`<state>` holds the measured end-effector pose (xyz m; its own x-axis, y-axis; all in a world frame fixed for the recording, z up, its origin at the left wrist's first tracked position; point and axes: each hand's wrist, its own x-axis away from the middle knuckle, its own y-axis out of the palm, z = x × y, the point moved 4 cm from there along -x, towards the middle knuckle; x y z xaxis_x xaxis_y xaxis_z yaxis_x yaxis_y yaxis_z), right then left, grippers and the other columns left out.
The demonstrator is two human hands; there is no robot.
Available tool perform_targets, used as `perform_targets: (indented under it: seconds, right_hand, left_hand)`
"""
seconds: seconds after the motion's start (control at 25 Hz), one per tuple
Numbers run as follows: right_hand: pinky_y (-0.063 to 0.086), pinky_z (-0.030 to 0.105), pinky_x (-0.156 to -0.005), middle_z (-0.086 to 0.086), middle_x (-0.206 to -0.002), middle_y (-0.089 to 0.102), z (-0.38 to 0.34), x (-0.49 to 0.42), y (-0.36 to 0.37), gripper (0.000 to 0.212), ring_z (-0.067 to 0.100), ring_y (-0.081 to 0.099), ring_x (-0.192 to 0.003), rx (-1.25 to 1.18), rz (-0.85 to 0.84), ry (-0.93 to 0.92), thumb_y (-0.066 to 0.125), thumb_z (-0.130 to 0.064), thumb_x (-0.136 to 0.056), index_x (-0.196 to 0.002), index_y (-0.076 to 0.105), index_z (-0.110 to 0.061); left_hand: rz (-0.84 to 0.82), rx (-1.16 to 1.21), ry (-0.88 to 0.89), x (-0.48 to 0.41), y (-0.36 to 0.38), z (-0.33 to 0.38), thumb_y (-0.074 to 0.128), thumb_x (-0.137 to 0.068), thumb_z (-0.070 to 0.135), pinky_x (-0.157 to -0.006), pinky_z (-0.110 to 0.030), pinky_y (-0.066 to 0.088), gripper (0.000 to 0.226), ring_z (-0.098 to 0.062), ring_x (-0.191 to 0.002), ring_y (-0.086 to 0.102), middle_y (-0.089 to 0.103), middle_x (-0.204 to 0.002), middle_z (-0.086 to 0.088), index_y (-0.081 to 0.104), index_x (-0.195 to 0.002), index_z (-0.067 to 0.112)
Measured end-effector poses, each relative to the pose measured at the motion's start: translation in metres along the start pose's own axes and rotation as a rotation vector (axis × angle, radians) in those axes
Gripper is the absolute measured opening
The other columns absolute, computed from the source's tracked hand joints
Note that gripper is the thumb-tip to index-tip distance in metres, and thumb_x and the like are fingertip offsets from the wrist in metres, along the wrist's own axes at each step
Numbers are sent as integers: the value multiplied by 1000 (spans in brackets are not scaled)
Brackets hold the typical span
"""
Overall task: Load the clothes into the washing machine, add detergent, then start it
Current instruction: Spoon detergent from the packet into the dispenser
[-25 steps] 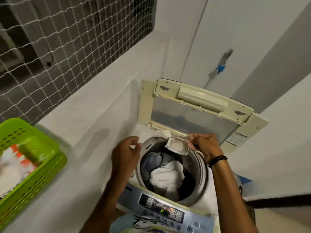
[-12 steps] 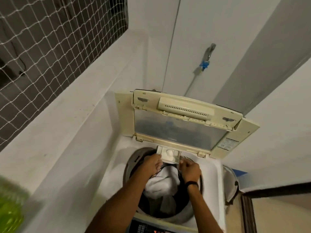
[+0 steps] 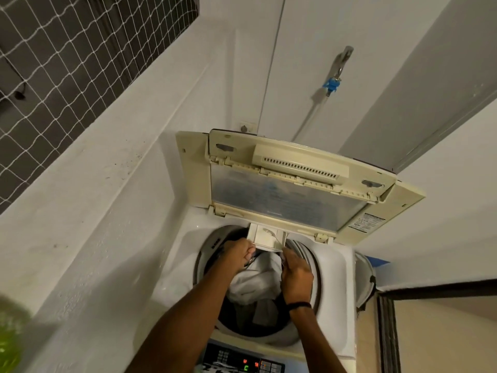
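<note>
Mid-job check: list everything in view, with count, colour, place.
washing machine: one, white, bottom centre
lid: one, cream, raised open
detergent drawer: one, cream, pulled out below lid
clothes: pile, white and dark, inside machine
control panel: one, dark, lit, bottom edge
tap: one, metal with blue fitting, back wall
netting: one, white, upper left
green blur: one, lower left, unidentifiable
wristband: one, black, right wrist
left hand: grips drawer's left front edge
right hand: at drawer's right corner, grip hidden
</note>
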<state>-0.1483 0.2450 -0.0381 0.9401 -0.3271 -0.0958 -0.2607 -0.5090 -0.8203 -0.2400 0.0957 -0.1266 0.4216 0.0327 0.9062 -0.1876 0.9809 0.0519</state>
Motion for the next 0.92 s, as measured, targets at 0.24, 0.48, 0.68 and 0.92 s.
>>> perform_targets:
  seconds: [0.24, 0.48, 0.68, 0.92]
  right_hand:
    - [47, 14, -68, 4, -85, 77, -13, -1, -31, 21, 18, 71, -74, -218, 96, 309, 67, -8, -89, -107, 76, -14]
    - [60, 28, -81, 18, -97, 75, -47, 16, -48, 16, 27, 71, -91, -1177, -108, 737, 66, 1, -88, -103, 72, 1]
    - [59, 26, -80, 16, -92, 76, -143, 37, -87, 19, 23, 74, -85, -1350, -391, 604, 56, 6, -90, -89, 75, 2]
    - [59, 23, -74, 20, -98, 74, -265, 73, -106, 18, 27, 73, -93, -1167, -811, 238, 66, -9, -80, -91, 76, -1]
  left_hand:
    - [-65, 11, 3, 21, -5, 0, 59, -83, -6, -40, -16, 44, 27, -12, -59, 58, 68, -85, -14, 66, -109, -10]
    - [-173, 238, 42, 78, -48, -9, 55, -93, 5, -54, -21, 51, 15, -12, -61, 68, 72, -64, -6, 69, -94, -1]
    - [-189, 440, 57, 133, -106, -26, 59, -88, 4, -46, -20, 48, 13, -16, -58, 63, 70, -67, -10, 70, -88, -2]
    - [-165, 698, 174, 189, -172, -51, 64, -86, 9, -53, -23, 43, 29, -18, -62, 59, 68, -78, -13, 76, -60, 7]
